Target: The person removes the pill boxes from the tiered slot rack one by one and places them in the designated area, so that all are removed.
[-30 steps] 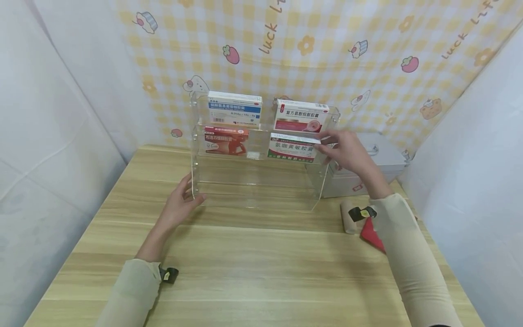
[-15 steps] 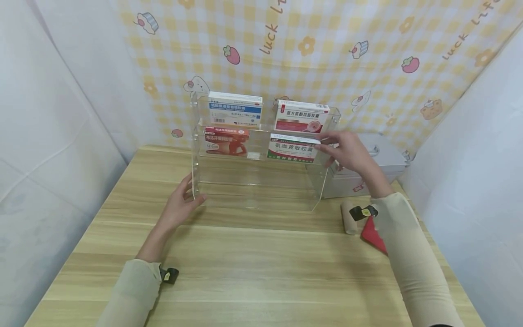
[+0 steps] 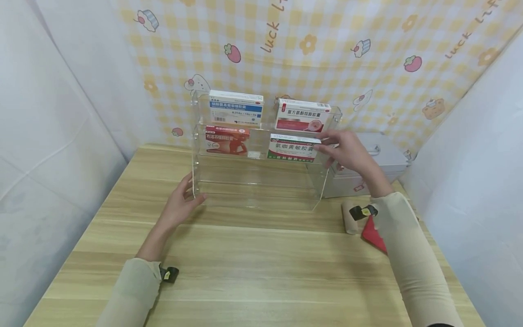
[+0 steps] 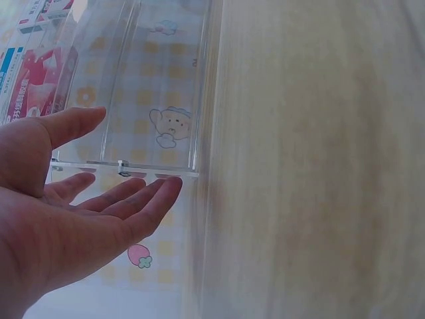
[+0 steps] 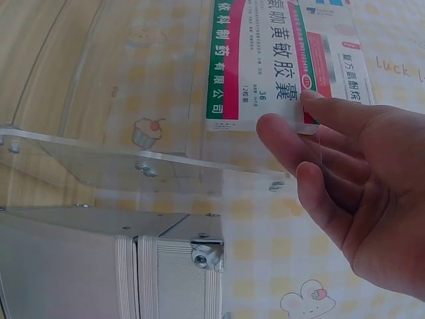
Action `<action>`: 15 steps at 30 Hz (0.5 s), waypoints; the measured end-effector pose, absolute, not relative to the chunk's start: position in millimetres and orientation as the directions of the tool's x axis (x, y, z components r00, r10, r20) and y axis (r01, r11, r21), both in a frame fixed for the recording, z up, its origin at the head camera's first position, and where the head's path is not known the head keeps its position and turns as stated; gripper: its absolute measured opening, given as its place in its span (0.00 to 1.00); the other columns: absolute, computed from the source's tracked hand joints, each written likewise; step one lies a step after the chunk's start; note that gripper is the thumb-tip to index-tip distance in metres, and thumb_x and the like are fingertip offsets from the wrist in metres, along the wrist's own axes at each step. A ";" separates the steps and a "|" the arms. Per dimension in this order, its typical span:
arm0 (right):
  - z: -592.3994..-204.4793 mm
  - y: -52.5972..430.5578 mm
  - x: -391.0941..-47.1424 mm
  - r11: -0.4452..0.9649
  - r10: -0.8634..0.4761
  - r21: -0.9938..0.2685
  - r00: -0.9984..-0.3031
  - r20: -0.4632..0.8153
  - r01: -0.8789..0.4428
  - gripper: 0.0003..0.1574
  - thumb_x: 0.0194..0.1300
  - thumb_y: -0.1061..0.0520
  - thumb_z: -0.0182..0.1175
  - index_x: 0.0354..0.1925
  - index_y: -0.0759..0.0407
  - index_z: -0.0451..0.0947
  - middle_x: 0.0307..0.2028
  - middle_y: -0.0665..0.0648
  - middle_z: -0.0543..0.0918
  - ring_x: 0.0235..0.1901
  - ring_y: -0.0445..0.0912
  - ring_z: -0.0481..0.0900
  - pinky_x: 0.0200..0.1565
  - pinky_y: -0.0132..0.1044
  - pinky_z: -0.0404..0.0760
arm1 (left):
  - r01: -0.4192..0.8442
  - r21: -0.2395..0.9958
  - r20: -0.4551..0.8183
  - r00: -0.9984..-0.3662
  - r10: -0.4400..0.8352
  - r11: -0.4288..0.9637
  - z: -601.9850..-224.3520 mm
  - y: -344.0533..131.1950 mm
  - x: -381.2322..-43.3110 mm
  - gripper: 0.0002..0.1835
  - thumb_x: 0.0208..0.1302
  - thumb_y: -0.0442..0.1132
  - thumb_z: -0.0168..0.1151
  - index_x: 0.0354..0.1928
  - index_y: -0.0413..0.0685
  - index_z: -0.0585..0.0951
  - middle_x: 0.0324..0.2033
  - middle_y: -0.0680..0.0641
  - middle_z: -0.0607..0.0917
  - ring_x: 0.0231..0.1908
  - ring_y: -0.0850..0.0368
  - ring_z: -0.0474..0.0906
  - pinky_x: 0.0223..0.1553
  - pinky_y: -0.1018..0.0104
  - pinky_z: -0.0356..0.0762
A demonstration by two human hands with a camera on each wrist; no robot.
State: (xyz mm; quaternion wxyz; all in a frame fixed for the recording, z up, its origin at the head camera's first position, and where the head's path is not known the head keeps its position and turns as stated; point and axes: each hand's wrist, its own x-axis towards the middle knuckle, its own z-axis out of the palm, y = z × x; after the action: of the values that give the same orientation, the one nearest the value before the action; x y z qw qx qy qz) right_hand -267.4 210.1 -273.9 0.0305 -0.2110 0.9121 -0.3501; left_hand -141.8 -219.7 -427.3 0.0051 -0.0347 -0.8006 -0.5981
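Clear rack (image 3: 251, 184) stands on far part of worktop (image 3: 253, 272), before checked curtain (image 3: 308, 45). Right hand (image 3: 345, 147) pinches right end of green-banded box (image 3: 292, 149), thumb and finger at the corner; box sits second shelf from top, right side. End grip leaves most of the printed front uncovered. Left hand (image 3: 181, 204) not clenched: fingers straight along outside of rack's left side panel, thumb apart on inner side, fingertips at the edge; probably steadying the rack.

Boxes stand front-out on stepped shelves, seemingly so each label reads. Green-banded: 氨咖黄敏胶囊, 依科制药有限公司, 12粒装. Left of it, apart, orange-red box (image 3: 226, 141): 布洛芬缓释胶囊. Top shelf left, blue-striped box (image 3: 236, 109): 硫酸氨基葡萄糖胶囊, 0.314g, rest too small. Top shelf right, red-and-white box (image 3: 302, 117): 复方氨酚烷胺胶囊. Curtain reads "luck", next word cut off.

Metal case (image 3: 347, 184) right of rack, latch showing. Nearer, beige cylinder (image 3: 349, 220) and red item (image 3: 372, 236), partly behind right sleeve (image 3: 402, 250); can't tell what it is.
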 end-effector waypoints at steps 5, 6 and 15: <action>-272.5 210.4 -268.2 0.675 -0.410 -0.636 -0.907 0.098 -0.374 0.24 0.66 0.51 0.65 0.58 0.57 0.78 0.48 0.65 0.84 0.18 0.54 0.83 0.18 0.53 0.81 | 0.074 0.954 0.062 -0.997 0.049 0.292 -434.8 -222.3 -145.4 0.43 0.68 0.38 0.62 0.78 0.60 0.50 0.70 0.33 0.59 0.65 0.31 0.63 0.59 0.42 0.70; -272.1 210.5 -268.3 0.676 -0.408 -0.635 -0.908 0.098 -0.373 0.24 0.66 0.51 0.65 0.57 0.57 0.78 0.48 0.65 0.84 0.18 0.55 0.83 0.18 0.53 0.81 | 0.074 0.954 0.062 -0.997 0.049 0.291 -434.9 -222.4 -145.3 0.43 0.68 0.38 0.62 0.78 0.61 0.50 0.70 0.33 0.59 0.65 0.31 0.63 0.59 0.42 0.70; -270.9 210.7 -271.8 0.673 -0.386 -0.651 -0.917 0.096 -0.351 0.23 0.65 0.50 0.66 0.56 0.56 0.80 0.47 0.65 0.84 0.18 0.61 0.83 0.17 0.55 0.80 | 0.075 0.956 0.063 -0.997 0.049 0.283 -434.2 -223.9 -143.6 0.42 0.69 0.39 0.62 0.78 0.63 0.51 0.71 0.32 0.58 0.65 0.30 0.62 0.59 0.40 0.70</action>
State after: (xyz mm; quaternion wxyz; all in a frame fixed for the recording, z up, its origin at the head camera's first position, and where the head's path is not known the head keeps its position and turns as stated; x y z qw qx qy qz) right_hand -271.8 210.7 -270.9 0.0249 -0.2016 0.9144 -0.3503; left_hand -143.6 -223.9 -434.2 0.0106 -0.0387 -0.8007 -0.5977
